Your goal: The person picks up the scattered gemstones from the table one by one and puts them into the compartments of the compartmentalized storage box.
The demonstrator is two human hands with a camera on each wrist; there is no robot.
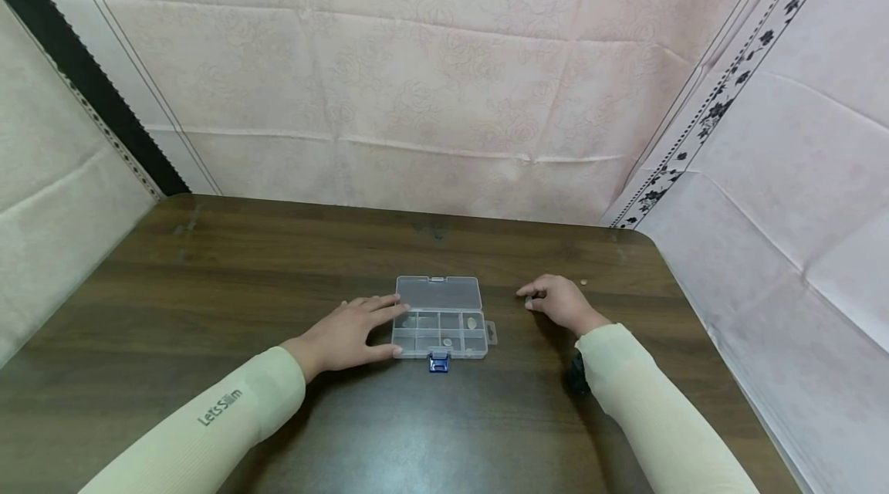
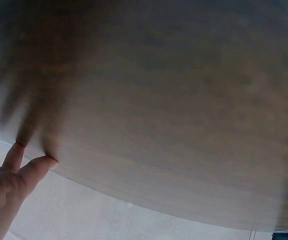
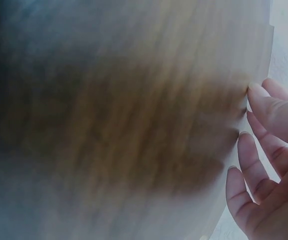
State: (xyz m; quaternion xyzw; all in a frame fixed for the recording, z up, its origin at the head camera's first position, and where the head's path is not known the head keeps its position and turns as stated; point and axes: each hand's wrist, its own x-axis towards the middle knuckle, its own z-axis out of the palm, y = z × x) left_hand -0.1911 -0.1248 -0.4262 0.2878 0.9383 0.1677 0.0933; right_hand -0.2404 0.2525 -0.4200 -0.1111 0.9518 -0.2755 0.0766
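A clear plastic compartment box [image 1: 440,333] lies with its lid [image 1: 437,293] swung back on the table. Small round pale pieces [image 1: 472,323] sit in several of its compartments. My left hand [image 1: 354,332] rests at the box's left side, fingers spread, fingertips over the lid's lower corner and thumb at the near left corner. In the left wrist view, the left hand [image 2: 14,185] shows only at the lower left. To the right of the box, my right hand [image 1: 559,299] is low at the table, its thumb and index finger pinching a small pale piece [image 1: 529,299]. The right wrist view shows the right hand's curved fingers [image 3: 251,165]; the piece is hidden there.
A blue clasp [image 1: 439,363] juts from the box's near edge, and a clear hanging tab [image 1: 491,333] from its right side. Another small pale piece [image 1: 584,282] lies beyond the right hand. Patterned cloth [image 1: 430,93] hangs behind the brown wooden table [image 1: 278,247].
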